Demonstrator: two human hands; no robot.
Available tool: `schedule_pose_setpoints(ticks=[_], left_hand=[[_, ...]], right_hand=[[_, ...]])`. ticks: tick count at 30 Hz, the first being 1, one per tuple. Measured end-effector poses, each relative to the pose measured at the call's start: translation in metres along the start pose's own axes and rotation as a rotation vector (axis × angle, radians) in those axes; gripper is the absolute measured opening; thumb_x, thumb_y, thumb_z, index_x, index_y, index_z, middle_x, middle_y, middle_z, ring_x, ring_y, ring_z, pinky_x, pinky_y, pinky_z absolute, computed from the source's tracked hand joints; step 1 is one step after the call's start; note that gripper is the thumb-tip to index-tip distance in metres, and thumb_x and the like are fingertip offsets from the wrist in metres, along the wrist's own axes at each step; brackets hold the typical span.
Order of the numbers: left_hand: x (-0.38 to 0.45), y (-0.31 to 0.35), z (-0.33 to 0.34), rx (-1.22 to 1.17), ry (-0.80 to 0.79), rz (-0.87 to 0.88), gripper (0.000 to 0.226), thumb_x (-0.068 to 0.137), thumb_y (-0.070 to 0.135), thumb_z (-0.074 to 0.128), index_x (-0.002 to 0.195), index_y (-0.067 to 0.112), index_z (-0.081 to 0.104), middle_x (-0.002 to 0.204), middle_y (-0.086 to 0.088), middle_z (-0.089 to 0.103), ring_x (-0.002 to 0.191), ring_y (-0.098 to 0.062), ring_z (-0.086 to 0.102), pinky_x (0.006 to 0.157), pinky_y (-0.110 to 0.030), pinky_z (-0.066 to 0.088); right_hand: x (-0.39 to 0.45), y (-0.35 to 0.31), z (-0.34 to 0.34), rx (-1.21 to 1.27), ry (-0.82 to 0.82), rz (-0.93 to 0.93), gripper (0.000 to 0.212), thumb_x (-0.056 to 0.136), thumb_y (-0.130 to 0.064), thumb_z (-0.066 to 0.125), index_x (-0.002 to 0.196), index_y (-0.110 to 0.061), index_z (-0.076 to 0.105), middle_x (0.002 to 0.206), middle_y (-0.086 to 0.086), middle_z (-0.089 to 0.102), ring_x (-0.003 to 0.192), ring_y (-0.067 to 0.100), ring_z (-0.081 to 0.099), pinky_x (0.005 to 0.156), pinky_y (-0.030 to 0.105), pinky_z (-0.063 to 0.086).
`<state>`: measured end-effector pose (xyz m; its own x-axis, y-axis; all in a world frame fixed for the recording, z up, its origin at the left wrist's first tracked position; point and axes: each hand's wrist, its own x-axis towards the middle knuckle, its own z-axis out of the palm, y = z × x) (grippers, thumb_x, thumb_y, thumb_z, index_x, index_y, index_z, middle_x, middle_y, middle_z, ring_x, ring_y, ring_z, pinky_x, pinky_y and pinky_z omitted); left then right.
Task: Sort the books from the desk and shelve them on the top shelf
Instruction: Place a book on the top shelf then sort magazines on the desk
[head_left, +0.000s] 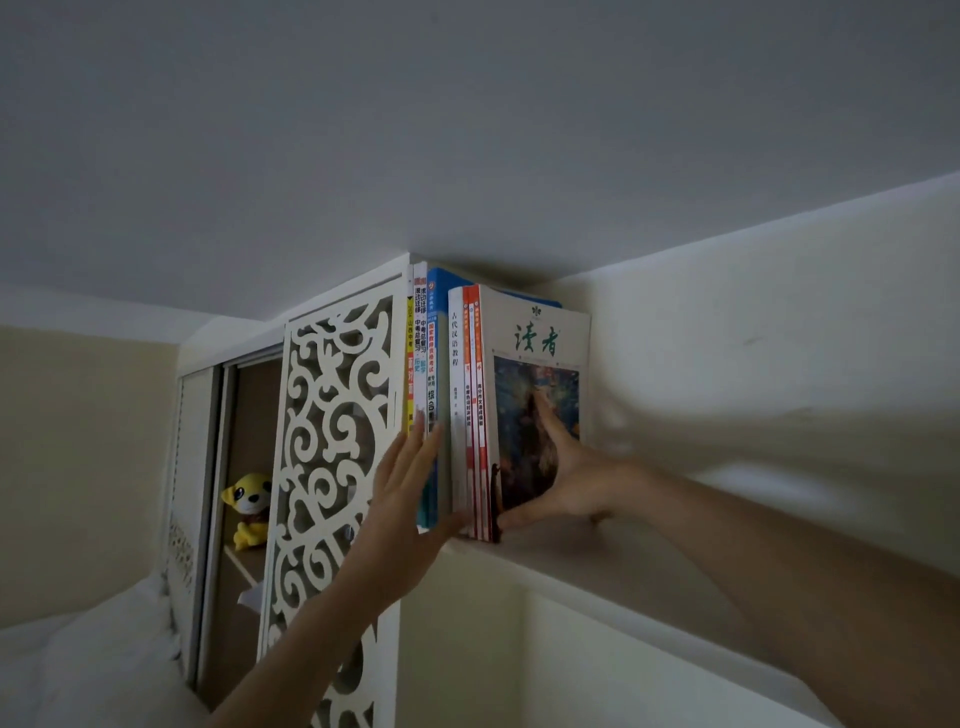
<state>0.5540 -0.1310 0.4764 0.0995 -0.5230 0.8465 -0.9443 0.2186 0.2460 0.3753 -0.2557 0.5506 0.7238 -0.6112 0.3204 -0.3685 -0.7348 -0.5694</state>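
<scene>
At the centre of the frame I see the books (470, 395) upright on the top shelf (597, 551), split by a narrow gap: yellow, white and blue spines left, a white spine, 2 orange ones and a painted magazine cover right. My left hand (410, 488) lies flat, fingers straight, against the left group. My right hand (558, 462) presses the cover, thumb under the bottom edge.

Both forearms were bare, with no sleeve showing. The left hand (402, 499) and the right hand (566, 478) wore neither rings nor gloves
</scene>
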Motion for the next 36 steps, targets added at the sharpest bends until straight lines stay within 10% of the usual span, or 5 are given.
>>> schedule_pose_setpoints(ticks=[13, 20, 24, 30, 36], left_hand=[[0.006, -0.001, 0.003, 0.202, -0.01, 0.175, 0.098, 0.074, 0.044, 0.069, 0.149, 0.031, 0.007, 0.158, 0.017, -0.003, 0.143, -0.003, -0.014, 0.116, -0.032, -0.001], [-0.002, 0.041, -0.006, 0.126, 0.042, 0.042, 0.07, 0.084, 0.035, 0.067, 0.146, 0.024, 0.035, 0.155, 0.005, 0.026, 0.145, -0.017, 0.016, 0.118, -0.04, 0.018], [-0.065, 0.096, -0.013, 0.047, 0.151, 0.097, 0.028, 0.086, 0.027, 0.06, 0.113, 0.021, 0.062, 0.11, 0.009, 0.06, 0.1, -0.004, 0.057, 0.089, -0.027, 0.053], [-0.227, 0.198, 0.015, -0.335, -0.464, 0.04, 0.006, 0.086, 0.028, 0.063, 0.09, 0.027, 0.067, 0.078, 0.012, 0.067, 0.069, -0.005, 0.064, 0.064, -0.017, 0.053], [-0.367, 0.322, 0.147, -0.544, -1.097, 0.045, 0.033, 0.073, 0.049, 0.067, 0.089, 0.021, 0.073, 0.082, 0.006, 0.069, 0.071, -0.003, 0.061, 0.067, -0.01, 0.044]], right_hand=[[0.016, 0.009, -0.003, -0.075, 0.118, -0.007, 0.163, 0.023, -0.062, 0.09, 0.136, -0.056, -0.027, 0.157, -0.003, 0.014, 0.144, 0.023, 0.023, 0.115, 0.043, 0.031], [-0.051, -0.008, -0.035, -0.175, 0.028, -0.077, 0.085, 0.083, -0.022, 0.073, 0.151, -0.032, 0.022, 0.144, -0.007, 0.042, 0.129, 0.009, 0.042, 0.102, 0.019, 0.035], [-0.14, -0.031, -0.043, -0.336, 0.192, -0.165, 0.022, 0.086, -0.021, 0.068, 0.108, -0.024, 0.072, 0.109, -0.006, 0.071, 0.102, 0.005, 0.065, 0.092, 0.02, 0.05], [-0.375, -0.029, -0.004, -0.466, 0.121, -0.353, 0.011, 0.086, -0.032, 0.063, 0.092, -0.035, 0.073, 0.082, -0.025, 0.069, 0.075, -0.01, 0.063, 0.068, 0.008, 0.048], [-0.615, 0.146, 0.061, -0.391, -0.165, 0.517, 0.013, 0.09, -0.029, 0.062, 0.1, -0.034, 0.068, 0.091, -0.022, 0.061, 0.081, 0.001, 0.063, 0.072, 0.016, 0.046]])
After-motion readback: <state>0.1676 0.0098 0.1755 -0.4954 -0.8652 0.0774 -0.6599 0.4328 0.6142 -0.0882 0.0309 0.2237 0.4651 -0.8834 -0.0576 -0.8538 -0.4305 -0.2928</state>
